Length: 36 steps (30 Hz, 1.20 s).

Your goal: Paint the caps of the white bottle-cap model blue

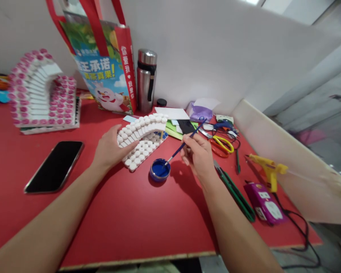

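My left hand [110, 148] grips the left end of a white curved model [143, 127] built of small round pieces and a run of steps. A few of the round pieces [165, 135] at its right end are blue. Between the thumb and fingers of my right hand [198, 153] is a thin blue paintbrush [178, 149], slanting down to the left. Its bristles dip into a small round jar of blue paint [160, 170], which stands on the red table just in front of the model.
A similar pink-and-white model [44, 94] stands back left, near a phone [55, 167]. Behind are a shopping bag [102, 68] and a steel flask [146, 81]. On the right lie scissors [223, 144], a green utility knife [235, 193], a yellow glue gun [268, 168] and a purple pack [265, 204].
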Motion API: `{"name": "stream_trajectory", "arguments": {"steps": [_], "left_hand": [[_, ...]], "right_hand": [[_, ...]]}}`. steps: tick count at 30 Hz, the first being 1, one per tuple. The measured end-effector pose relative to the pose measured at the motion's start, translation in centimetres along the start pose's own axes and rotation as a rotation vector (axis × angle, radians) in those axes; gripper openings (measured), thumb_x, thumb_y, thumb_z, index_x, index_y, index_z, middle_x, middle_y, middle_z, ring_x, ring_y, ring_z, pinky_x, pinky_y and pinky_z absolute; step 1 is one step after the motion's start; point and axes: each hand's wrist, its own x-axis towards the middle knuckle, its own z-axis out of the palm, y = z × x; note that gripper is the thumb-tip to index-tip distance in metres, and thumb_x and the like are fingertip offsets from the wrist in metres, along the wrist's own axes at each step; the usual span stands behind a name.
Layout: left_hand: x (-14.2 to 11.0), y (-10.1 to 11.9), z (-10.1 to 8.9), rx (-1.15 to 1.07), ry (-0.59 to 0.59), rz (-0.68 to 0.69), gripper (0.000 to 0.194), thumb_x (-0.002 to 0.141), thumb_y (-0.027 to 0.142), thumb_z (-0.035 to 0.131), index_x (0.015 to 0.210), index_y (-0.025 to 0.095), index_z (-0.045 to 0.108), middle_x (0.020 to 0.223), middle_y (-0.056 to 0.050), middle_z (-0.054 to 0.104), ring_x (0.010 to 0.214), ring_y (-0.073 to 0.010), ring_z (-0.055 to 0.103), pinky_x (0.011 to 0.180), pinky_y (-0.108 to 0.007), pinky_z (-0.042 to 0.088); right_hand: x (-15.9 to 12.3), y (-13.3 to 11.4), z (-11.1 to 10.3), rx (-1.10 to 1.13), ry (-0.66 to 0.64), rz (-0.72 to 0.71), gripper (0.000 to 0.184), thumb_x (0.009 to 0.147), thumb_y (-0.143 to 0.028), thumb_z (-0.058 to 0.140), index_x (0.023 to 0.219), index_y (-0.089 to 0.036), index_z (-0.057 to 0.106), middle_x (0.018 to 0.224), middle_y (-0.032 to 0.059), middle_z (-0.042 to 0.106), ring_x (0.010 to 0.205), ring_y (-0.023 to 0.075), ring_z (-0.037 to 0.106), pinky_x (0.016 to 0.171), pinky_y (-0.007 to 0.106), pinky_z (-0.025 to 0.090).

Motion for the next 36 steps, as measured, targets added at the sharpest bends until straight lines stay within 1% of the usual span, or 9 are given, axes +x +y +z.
{"name": "stream_trajectory", "arguments": {"steps": [3,6,13,19,25,28,31,34,36], "left_hand": [[0.1,-0.5,0.2,-0.003,0.029,0.018,0.086,0.075,0.061,0.083,0.146,0.018,0.059,0.144,-0.023,0.068,0.134,-0.0494,0.065,0.114,-0.065,0.052],[0.1,-0.8,0.4,0.018,0.036,0.052,0.087,0.073,0.059,0.085,0.146,0.019,0.059,0.144,-0.023,0.068,0.134,-0.0503,0.064,0.115,-0.067,0.050],[0.2,-1.0,0.6,0.050,0.028,0.077,0.088,0.075,0.054,0.083,0.148,0.014,0.056,0.150,-0.027,0.063,0.141,-0.0519,0.059,0.119,-0.070,0.046],[0.2,-1.1,0.8,0.031,0.051,0.087,0.084,0.075,0.051,0.084,0.146,0.014,0.057,0.148,-0.027,0.065,0.141,-0.0512,0.059,0.120,-0.069,0.045],[0.3,-0.9,0.7,0.032,0.045,0.092,0.081,0.075,0.051,0.083,0.143,0.015,0.059,0.147,-0.026,0.066,0.139,-0.0520,0.061,0.119,-0.070,0.046],[0.3,-0.9,0.7,0.023,0.053,0.082,0.078,0.076,0.050,0.084,0.142,0.016,0.061,0.144,-0.025,0.068,0.137,-0.0519,0.062,0.118,-0.070,0.047],[0.3,-0.8,0.7,0.019,0.053,0.069,0.076,0.076,0.047,0.085,0.141,0.017,0.062,0.143,-0.025,0.069,0.136,-0.0536,0.062,0.117,-0.072,0.046],[0.4,-0.8,0.6,0.039,0.034,0.061,0.076,0.076,0.047,0.087,0.141,0.017,0.062,0.142,-0.026,0.069,0.133,-0.0565,0.063,0.114,-0.075,0.047],[0.5,-0.8,0.6,0.051,0.030,0.061,0.077,0.075,0.047,0.088,0.141,0.016,0.063,0.140,-0.026,0.070,0.132,-0.0575,0.063,0.112,-0.076,0.047]], "right_hand": [[0.2,0.2,-0.1,0.031,0.013,0.031,0.030,0.081,-0.044,0.081,0.073,-0.021,0.065,0.047,-0.0054,0.062,0.029,0.0057,0.044,0.031,0.016,0.030],[0.5,0.3,-0.1,0.042,0.029,0.043,0.031,0.081,-0.045,0.081,0.071,-0.020,0.065,0.047,-0.0048,0.061,0.029,0.0054,0.043,0.030,0.016,0.028],[0.9,0.5,-0.2,0.069,0.077,0.058,0.045,0.078,-0.057,0.087,0.072,-0.019,0.064,0.047,-0.0034,0.063,0.029,0.0059,0.043,0.030,0.017,0.027],[1.1,0.6,-0.3,0.108,0.077,0.107,0.043,0.074,-0.052,0.089,0.070,-0.020,0.062,0.046,-0.0042,0.062,0.028,0.0053,0.040,0.030,0.017,0.027],[0.7,0.3,0.0,0.065,0.082,0.022,0.043,0.080,-0.056,0.085,0.072,-0.020,0.063,0.047,-0.0045,0.062,0.029,0.0062,0.043,0.030,0.017,0.027],[0.0,0.2,0.2,-0.015,0.036,-0.046,0.037,0.088,-0.051,0.080,0.074,-0.021,0.065,0.049,-0.0051,0.063,0.031,0.0070,0.046,0.031,0.017,0.031],[-0.6,0.3,0.3,-0.078,-0.007,-0.070,0.033,0.093,-0.049,0.077,0.077,-0.022,0.065,0.050,-0.0058,0.063,0.034,0.0074,0.049,0.033,0.017,0.034],[-0.5,0.5,0.3,-0.054,-0.010,-0.071,0.035,0.093,-0.052,0.077,0.078,-0.022,0.065,0.050,-0.0058,0.063,0.033,0.0067,0.047,0.033,0.017,0.034],[0.0,0.6,0.2,-0.017,0.026,-0.065,0.038,0.090,-0.054,0.079,0.077,-0.021,0.065,0.051,-0.0054,0.063,0.032,0.0066,0.047,0.033,0.017,0.033]]}}
